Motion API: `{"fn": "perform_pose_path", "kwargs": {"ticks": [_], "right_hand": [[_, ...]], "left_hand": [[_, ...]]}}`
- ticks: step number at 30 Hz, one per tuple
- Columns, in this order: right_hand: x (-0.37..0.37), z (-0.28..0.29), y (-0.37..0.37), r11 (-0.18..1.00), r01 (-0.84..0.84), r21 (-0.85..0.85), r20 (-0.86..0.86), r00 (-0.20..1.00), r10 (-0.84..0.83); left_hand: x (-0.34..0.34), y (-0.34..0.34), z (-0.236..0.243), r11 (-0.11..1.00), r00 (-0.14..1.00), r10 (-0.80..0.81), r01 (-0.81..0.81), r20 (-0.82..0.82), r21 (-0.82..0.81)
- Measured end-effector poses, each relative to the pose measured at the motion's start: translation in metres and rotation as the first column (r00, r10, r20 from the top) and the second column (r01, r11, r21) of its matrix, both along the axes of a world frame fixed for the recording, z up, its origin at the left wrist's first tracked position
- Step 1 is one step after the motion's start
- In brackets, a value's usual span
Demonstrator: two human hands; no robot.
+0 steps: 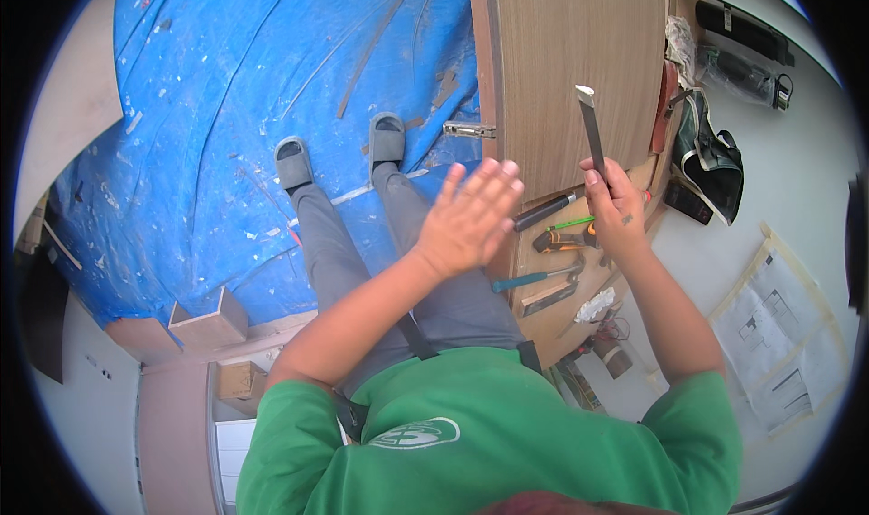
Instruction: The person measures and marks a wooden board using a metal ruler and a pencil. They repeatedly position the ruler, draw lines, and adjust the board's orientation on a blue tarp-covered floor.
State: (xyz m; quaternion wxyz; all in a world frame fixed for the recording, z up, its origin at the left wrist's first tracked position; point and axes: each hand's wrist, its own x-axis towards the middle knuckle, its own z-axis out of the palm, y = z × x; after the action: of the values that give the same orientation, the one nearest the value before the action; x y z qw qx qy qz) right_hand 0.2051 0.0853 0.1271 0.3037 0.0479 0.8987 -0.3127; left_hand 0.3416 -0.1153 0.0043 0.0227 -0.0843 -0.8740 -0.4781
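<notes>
Gripping a dark flat chisel [590,128] in the curled right hand [620,212], with the bright bevelled tip raised away from the body, seen against the wood-grain door panel [566,71]; holding the left hand [466,221] open with fingers spread, well apart from the chisel, near the metal hinge [470,129] on the panel's left edge; surrounded by a teal-handled hammer [523,281] and a slim green stick [570,224] between the forearms, with grey slippers [387,142] resting on blue tarpaulin [208,153].
</notes>
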Motion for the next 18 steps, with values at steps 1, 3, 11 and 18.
{"fn": "perform_pose_path", "kwargs": {"ticks": [1, 3, 11, 18], "right_hand": [[0.000, 0.002, -0.002, 1.000, 0.007, -0.009, 0.006, 1.000, -0.007], [-0.001, 0.004, -0.002, 0.999, 0.017, -0.030, 0.004, 1.000, -0.017], [-0.015, 0.013, 0.014, 0.998, -0.001, -0.061, 0.031, 1.000, 0.003], [-0.049, 0.012, 0.000, 0.985, -0.147, -0.088, -0.086, 0.986, 0.139]], "left_hand": [[-0.007, 0.003, 0.001, 0.976, 0.980, -0.188, 0.179, -0.062, -0.125], [-0.033, -0.005, -0.013, 0.936, 0.948, -0.284, 0.242, -0.144, -0.256], [-0.187, -0.097, -0.047, 0.890, 0.927, -0.191, 0.025, -0.324, -0.455], [-0.283, -0.096, -0.047, 0.943, 0.943, 0.314, -0.323, -0.115, -0.080]]}}
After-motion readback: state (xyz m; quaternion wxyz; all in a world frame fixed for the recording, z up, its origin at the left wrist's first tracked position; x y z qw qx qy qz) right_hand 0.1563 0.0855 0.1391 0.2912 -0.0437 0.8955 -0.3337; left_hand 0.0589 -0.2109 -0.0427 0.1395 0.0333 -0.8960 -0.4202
